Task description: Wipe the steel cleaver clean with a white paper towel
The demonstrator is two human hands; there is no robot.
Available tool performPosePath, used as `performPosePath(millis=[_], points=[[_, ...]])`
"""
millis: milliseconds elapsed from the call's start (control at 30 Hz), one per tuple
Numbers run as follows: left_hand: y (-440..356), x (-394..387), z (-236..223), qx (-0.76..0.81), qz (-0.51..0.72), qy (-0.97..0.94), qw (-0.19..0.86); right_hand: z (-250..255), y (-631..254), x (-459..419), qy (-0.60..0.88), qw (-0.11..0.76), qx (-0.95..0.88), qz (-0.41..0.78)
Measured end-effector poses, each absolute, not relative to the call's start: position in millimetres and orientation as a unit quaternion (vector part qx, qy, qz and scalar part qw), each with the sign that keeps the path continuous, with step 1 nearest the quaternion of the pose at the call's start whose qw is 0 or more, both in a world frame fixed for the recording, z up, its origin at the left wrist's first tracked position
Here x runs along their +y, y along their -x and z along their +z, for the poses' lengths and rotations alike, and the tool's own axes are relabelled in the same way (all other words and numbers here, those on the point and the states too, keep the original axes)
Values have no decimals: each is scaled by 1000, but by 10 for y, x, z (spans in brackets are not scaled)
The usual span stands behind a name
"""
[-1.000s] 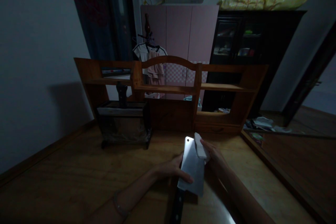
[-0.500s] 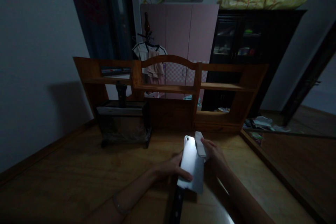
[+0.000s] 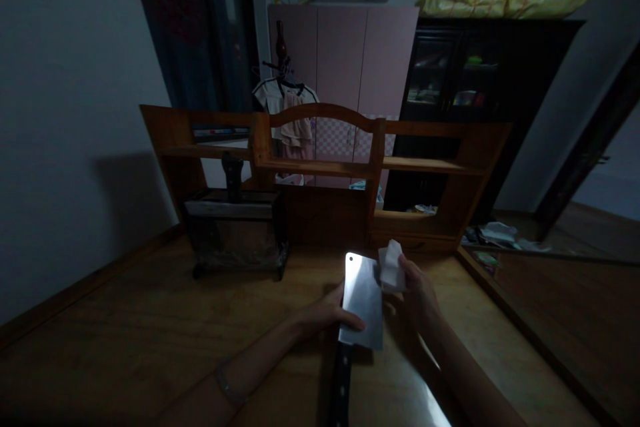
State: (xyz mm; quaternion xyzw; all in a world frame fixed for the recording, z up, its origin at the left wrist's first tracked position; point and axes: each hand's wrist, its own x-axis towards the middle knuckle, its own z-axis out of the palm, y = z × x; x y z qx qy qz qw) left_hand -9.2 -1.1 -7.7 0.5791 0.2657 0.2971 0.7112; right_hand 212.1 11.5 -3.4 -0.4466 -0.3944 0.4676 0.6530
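Note:
A cleaver (image 3: pixel 364 303) with a broad shiny blade and a black riveted handle lies across my left hand (image 3: pixel 327 315), its handle toward me. That hand grips the blade from the left, thumb on the flat face, other fingers mostly hidden beneath. My right hand (image 3: pixel 419 290) pinches a folded white tissue (image 3: pixel 392 268) beside the upper right edge of the blade. The tissue is very near that edge; I cannot tell whether they touch. Both hands are above the wooden tabletop (image 3: pixel 240 340).
Toward the back left stands a knife block (image 3: pixel 237 233) with a black-handled knife upright in it. A wooden shelf rack (image 3: pixel 320 170) runs along the table's far edge. Beyond it are a pink wardrobe (image 3: pixel 340 60) and a dark cabinet (image 3: pixel 480 80). A wooden rim edges the right side.
The tissue has moved off the blade's face, up and to the right, with my right hand. The cleaver has shifted slightly up and left in my left hand.

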Motion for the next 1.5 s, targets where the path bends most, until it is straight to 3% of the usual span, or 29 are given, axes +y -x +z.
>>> performPosePath(millis=[200, 400, 667, 1033, 1500], points=[[83, 56, -166, 269, 312, -576, 706, 113, -1936, -34, 481, 623, -527, 320], [78, 76, -208, 252, 314, -570, 716, 59, -1685, -148, 415, 488, -705, 303], [80, 86, -184, 238, 293, -598, 707, 51, -1732, -125, 378, 426, -790, 228], [87, 72, -135, 232, 324, -595, 698, -170, -1833, 38, 429, 440, -767, 187], [95, 48, -91, 238, 292, -585, 718, -179, -1868, 40, 449, 491, -702, 255]])
